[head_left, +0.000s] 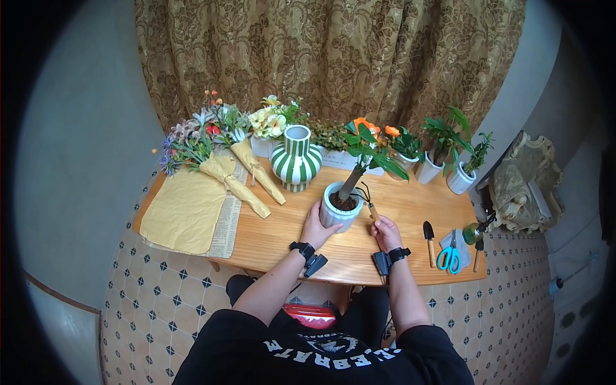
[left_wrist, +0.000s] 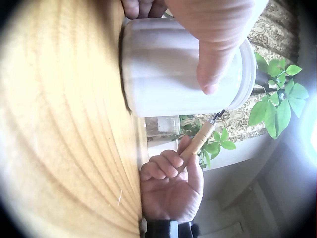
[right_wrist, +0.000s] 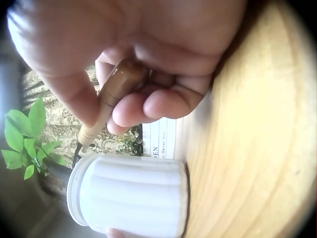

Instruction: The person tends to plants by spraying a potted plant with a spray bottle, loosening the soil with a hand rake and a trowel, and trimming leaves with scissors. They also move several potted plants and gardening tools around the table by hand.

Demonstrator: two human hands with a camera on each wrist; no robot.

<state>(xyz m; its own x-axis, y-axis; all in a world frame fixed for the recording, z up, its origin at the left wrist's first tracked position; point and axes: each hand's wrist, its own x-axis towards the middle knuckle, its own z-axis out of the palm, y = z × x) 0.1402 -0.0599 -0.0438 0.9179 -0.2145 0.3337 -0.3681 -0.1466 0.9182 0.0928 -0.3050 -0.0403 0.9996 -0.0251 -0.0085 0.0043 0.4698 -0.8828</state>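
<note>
A white ribbed plant pot (head_left: 342, 222) stands on the wooden table in front of the person, holding dark soil (head_left: 341, 203) and a thick-stemmed green plant (head_left: 350, 183). The left hand (head_left: 314, 227) grips the pot's left side, its thumb (left_wrist: 213, 69) laid across the front wall. On the other side, the right hand (head_left: 385, 233) holds a small hand rake (head_left: 373, 210) by its wooden handle (right_wrist: 111, 96). The rake's dark prongs are at the pot's right rim, close over the soil. In the right wrist view the prongs are mostly hidden behind the rim.
Behind the pot stand a green-and-white striped vase (head_left: 296, 163) and several potted plants (head_left: 461, 178). Wrapped bouquets (head_left: 237, 183) and brown paper (head_left: 183, 212) lie left, over newspaper (head_left: 224, 231). At right are a small trowel (head_left: 430, 245), blue-handled scissors (head_left: 451, 258) and a green bottle (head_left: 473, 233).
</note>
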